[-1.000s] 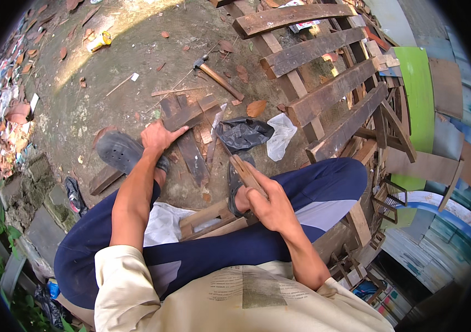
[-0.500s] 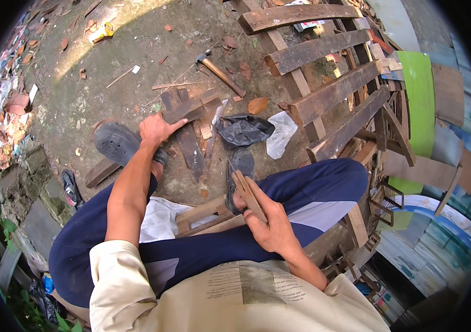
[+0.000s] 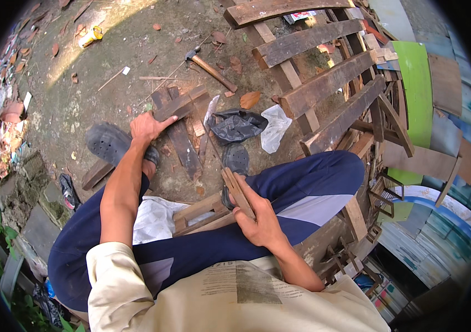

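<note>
My left hand (image 3: 147,127) grips the near end of a short dark wood piece (image 3: 181,105), thumb along its top. That piece lies across a dark plank (image 3: 182,145) on the ground. In front of my lap, my right hand (image 3: 260,221) is closed round the wooden handle (image 3: 237,192) of what looks like a handsaw. Its thin blade (image 3: 216,150) shows almost edge-on, pointing toward the wood piece; whether it touches the wood, I cannot tell. A hammer (image 3: 211,69) with a wooden handle rests on the ground beyond.
At the right, a slatted wooden frame (image 3: 324,83) leans over more scrap wood. A black plastic bag (image 3: 237,126) and a white one (image 3: 275,129) lie near my shoe (image 3: 235,159). Another shoe (image 3: 109,145) stands at the left. Dry leaves (image 3: 250,99) are scattered about.
The whole view has shifted slightly, so things appear a little up and to the left. Both hands keep their holds, and the wood piece stays under my left hand.
</note>
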A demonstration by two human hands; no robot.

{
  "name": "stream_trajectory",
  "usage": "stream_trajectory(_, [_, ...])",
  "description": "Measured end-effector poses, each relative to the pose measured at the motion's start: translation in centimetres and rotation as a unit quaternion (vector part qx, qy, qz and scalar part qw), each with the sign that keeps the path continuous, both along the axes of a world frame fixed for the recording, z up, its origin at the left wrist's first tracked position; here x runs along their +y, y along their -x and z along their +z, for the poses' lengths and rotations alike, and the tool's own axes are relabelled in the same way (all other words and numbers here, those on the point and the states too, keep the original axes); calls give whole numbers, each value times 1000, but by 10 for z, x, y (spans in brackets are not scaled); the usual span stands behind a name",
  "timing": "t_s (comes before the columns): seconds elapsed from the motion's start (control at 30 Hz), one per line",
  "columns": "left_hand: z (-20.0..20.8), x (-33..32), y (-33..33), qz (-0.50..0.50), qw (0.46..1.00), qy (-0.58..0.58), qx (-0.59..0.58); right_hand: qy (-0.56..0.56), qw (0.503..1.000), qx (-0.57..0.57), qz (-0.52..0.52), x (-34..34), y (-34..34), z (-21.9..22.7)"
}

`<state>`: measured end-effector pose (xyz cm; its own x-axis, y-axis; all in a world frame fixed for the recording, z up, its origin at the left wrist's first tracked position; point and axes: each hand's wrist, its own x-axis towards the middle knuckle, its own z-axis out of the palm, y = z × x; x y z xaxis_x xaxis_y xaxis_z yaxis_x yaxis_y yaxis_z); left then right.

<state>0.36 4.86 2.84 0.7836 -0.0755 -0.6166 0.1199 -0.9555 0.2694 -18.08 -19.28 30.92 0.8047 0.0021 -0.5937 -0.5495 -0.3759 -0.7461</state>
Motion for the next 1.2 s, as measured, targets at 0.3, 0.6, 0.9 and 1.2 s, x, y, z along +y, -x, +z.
stream_trajectory(0.3, [1,-2,-6,-3,1000,4,2,56,998,10,3,22,-74,-80])
stream_trajectory(0.6, [-5,-3,-4,-12,1000,-9,-17,54,998,-17,-2,14,-77,-68])
stream_trajectory(0.9, [-13,2,-11,-23,999,-2,26,88,990,-72,83,-6,6,18])
stream_trajectory(1.2, [-3,-6,6,29,998,-1,-60,22,996,-41,-76,-59,55,70])
